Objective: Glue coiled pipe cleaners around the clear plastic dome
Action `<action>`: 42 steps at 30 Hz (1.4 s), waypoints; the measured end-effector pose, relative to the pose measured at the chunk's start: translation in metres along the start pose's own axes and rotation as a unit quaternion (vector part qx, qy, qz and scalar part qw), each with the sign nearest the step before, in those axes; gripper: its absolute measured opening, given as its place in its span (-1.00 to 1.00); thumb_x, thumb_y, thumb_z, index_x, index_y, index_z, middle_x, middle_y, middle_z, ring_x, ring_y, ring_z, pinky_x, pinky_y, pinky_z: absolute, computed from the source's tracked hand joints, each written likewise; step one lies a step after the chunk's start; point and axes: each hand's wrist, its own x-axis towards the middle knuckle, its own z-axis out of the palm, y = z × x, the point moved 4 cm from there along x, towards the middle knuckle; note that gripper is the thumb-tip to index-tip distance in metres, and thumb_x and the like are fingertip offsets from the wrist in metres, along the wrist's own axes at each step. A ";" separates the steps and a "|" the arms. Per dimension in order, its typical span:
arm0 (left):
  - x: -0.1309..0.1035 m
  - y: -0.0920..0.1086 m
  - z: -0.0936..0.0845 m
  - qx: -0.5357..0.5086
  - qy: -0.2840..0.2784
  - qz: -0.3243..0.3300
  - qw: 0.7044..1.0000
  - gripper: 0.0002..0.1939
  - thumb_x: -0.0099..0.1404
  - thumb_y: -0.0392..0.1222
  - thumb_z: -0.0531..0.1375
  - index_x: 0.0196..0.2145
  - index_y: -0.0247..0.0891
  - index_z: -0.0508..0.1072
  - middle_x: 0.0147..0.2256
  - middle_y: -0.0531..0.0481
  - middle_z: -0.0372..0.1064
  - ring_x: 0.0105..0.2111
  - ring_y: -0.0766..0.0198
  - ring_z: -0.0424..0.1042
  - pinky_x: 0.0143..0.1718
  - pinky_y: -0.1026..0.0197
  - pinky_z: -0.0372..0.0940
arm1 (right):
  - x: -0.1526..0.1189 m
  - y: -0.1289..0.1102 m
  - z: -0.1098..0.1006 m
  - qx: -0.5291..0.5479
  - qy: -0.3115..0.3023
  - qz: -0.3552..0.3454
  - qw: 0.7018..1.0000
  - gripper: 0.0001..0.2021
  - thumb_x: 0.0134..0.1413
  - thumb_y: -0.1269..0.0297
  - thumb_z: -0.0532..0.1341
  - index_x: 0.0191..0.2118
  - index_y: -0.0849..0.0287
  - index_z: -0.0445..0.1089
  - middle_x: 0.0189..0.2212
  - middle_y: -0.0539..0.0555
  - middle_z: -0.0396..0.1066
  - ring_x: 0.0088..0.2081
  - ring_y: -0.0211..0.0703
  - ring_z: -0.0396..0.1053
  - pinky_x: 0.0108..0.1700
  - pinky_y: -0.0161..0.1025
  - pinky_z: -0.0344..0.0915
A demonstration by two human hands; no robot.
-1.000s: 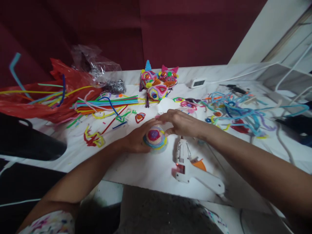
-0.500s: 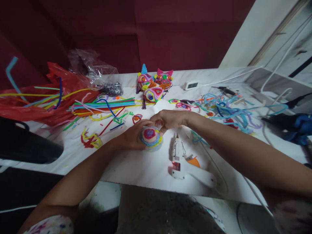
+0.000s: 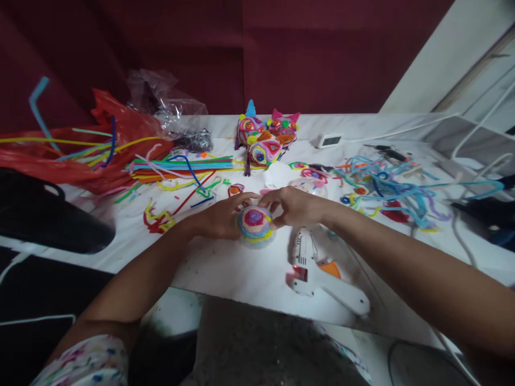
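Observation:
A small dome [image 3: 255,228] wrapped in rings of fuzzy pipe cleaner, purple and red at its top with pink, blue and yellow below, is between my hands just above the white table. My left hand [image 3: 219,217] is closed around its left side; some fingertips are hidden behind it. From the right, my right hand [image 3: 292,206] has its bent fingers and thumb at the dome's upper right edge. Close by on the right lies a white glue gun [image 3: 306,268] with a red light glowing, its nozzle partly hidden under my right forearm.
Three colourful pipe-cleaner animal heads [image 3: 263,134] stand at the back. Bundled pipe cleaners [image 3: 185,167] and a red plastic bag [image 3: 132,131] are at left, near a black container [image 3: 52,214]. Tangled blue pipe cleaners [image 3: 386,182] lie right; a dotted dome [image 3: 311,186] sits behind my right wrist.
The whole view has shifted, so the table things appear farther right. My right hand sits slightly lower against the dome, and a dotted dome now shows behind my right wrist.

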 end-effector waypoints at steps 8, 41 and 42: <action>0.002 0.020 0.017 0.053 0.073 0.003 0.996 -0.19 -0.06 -0.05 0.28 0.08 -0.23 0.00 0.04 -0.14 0.16 0.00 0.06 0.26 0.01 0.03 0.21 | -0.009 0.003 0.013 0.008 0.038 0.024 0.999 -0.59 0.15 0.53 0.63 0.09 0.07 0.77 -0.02 0.17 0.82 0.08 0.22 0.77 0.13 -0.05 0.65; 0.005 0.013 0.034 0.067 0.152 -0.083 0.983 -0.22 -0.15 -0.24 0.24 0.05 -0.22 0.03 -0.02 -0.10 0.18 -0.04 0.08 0.29 -0.06 0.02 0.28 | -0.028 -0.007 0.021 -0.001 0.114 -0.076 0.991 -0.76 0.38 0.54 0.39 -0.12 0.06 0.79 -0.27 0.06 0.72 -0.25 -0.05 0.63 -0.13 -0.18 0.49; 0.005 0.013 0.034 0.068 0.153 -0.085 0.982 -0.22 -0.15 -0.24 0.24 0.05 -0.23 0.03 -0.01 -0.10 0.17 -0.03 0.08 0.29 -0.05 0.02 0.28 | -0.029 -0.009 0.022 -0.006 0.102 -0.086 0.991 -0.75 0.39 0.54 0.39 -0.09 0.07 0.80 -0.24 0.07 0.74 -0.23 -0.05 0.64 -0.12 -0.18 0.48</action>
